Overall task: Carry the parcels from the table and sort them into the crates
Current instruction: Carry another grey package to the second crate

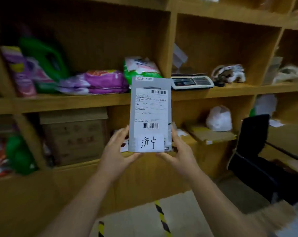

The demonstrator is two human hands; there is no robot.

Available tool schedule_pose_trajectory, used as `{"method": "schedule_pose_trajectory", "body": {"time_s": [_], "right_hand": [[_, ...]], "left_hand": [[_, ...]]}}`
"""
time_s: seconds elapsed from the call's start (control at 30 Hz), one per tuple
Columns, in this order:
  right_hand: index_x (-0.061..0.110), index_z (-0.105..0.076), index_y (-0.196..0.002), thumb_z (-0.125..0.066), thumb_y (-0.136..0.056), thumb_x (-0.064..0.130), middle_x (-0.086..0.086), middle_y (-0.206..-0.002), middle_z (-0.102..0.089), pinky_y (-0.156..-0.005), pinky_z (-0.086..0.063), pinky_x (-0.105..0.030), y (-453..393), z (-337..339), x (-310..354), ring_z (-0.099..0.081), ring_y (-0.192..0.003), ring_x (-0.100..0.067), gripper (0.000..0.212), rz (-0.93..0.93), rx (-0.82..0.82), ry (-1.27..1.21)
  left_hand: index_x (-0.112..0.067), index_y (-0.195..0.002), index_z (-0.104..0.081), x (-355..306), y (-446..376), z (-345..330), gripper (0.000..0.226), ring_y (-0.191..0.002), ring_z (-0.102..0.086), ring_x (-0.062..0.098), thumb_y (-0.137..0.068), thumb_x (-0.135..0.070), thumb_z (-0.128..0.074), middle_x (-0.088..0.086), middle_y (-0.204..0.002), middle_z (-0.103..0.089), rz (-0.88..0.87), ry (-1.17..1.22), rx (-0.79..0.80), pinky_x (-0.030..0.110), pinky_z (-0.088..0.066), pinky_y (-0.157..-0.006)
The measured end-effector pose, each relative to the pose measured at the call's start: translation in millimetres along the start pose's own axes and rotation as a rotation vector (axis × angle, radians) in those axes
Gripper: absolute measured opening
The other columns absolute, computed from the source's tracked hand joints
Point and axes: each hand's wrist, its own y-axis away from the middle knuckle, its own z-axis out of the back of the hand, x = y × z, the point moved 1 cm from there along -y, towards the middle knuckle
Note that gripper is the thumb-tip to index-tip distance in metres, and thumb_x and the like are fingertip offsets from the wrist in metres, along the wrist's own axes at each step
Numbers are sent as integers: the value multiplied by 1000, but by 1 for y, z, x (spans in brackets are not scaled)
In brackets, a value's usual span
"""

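A flat grey parcel (150, 115) stands upright in front of me, its face toward the camera. It carries a white shipping label with two barcodes and a white slip with handwritten characters at the bottom. My left hand (116, 151) grips its lower left edge, fingers curled behind it. My right hand (180, 153) grips the lower right edge the same way. No crate or table is in view.
Wooden shelving (110, 100) fills the background, holding detergent bags (97, 81), a green bottle (47, 62), a weighing scale (191, 82), a cardboard box (74, 135) and a white bag (219, 118). A black case (254, 151) leans at right. Yellow-black tape (162, 218) marks the pale floor.
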Motion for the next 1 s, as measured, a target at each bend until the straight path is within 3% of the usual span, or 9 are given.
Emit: {"method": "schedule_pose_trajectory", "body": {"time_s": [0.07, 0.17, 0.3, 0.37, 0.43, 0.53, 0.7, 0.87, 1.0], "right_hand": [[51, -15, -148, -82, -81, 24, 41, -137, -35, -113, -38, -26, -31, -48, 14, -38, -133, 8, 99, 38, 82, -43], [54, -13, -149, -81, -81, 28, 50, -130, -36, -110, -41, -29, -74, -117, 35, -40, -131, 7, 100, 93, 190, -107], [57, -13, -147, -79, -83, 30, 28, -145, -41, -91, -39, -2, -114, -209, 69, -37, -125, 21, 96, 165, 312, -197], [51, -15, -153, -79, -82, 37, 23, -151, -39, -102, -40, -13, -125, -254, 87, -37, -134, 8, 97, 201, 392, -224], [48, -15, -154, -79, -80, 38, 26, -152, -38, -109, -39, -23, -130, -300, 107, -38, -136, 4, 99, 222, 484, -271], [58, -13, -146, -82, -80, 30, 40, -142, -34, -110, -41, -27, -129, -365, 147, -40, -135, 6, 99, 315, 629, -345], [62, -15, -144, -81, -81, 32, 30, -152, -33, -114, -35, -25, -104, -467, 214, -31, -137, 14, 96, 492, 868, -431], [53, -22, -150, -81, -81, 35, 31, -145, -40, -112, -39, -34, -64, -539, 266, -37, -134, 9, 92, 570, 1115, -598], [45, -24, -154, -81, -79, 41, 25, -141, -51, -105, -48, -38, -44, -576, 301, -49, -128, 3, 95, 638, 1319, -729]], "left_hand": [[-39, -149, -25, 34, -3, 37, 97, -118, -28, -12, -73, -30, -84, -22, -142, -29, 44, -36, -81, 7, -26, -100], [-41, -149, -24, 79, -9, 93, 97, -131, -29, -1, -72, -36, -83, -15, -153, -28, 114, -94, -181, 27, -29, -112], [-37, -150, -28, 135, -4, 163, 96, -131, -35, -2, -71, -32, -83, -14, -149, -33, 161, -154, -282, 28, -35, -112], [-32, -150, -30, 158, 8, 196, 94, -126, -35, -13, -72, -34, -82, -14, -147, -36, 192, -219, -333, 16, -34, -108], [-30, -150, -32, 179, 28, 231, 92, -132, -35, -5, -71, -42, -79, -12, -148, -38, 247, -279, -396, 25, -37, -110], [-33, -150, -31, 200, 68, 281, 92, -136, -38, 10, -72, -45, -78, -10, -149, -38, 331, -352, -524, 40, -42, -107], [-28, -148, -36, 204, 144, 343, 86, -122, -49, 7, -74, -35, -80, -9, -140, -45, 448, -515, -725, 41, -50, -96], [-32, -148, -34, 191, 211, 377, 88, -114, -52, -1, -72, -43, -77, -19, -136, -44, 609, -633, -893, 14, -47, -90], [-38, -149, -30, 180, 242, 386, 92, -112, -52, 2, -71, -43, -79, -18, -136, -43, 724, -746, -1005, 25, -53, -89]]}}
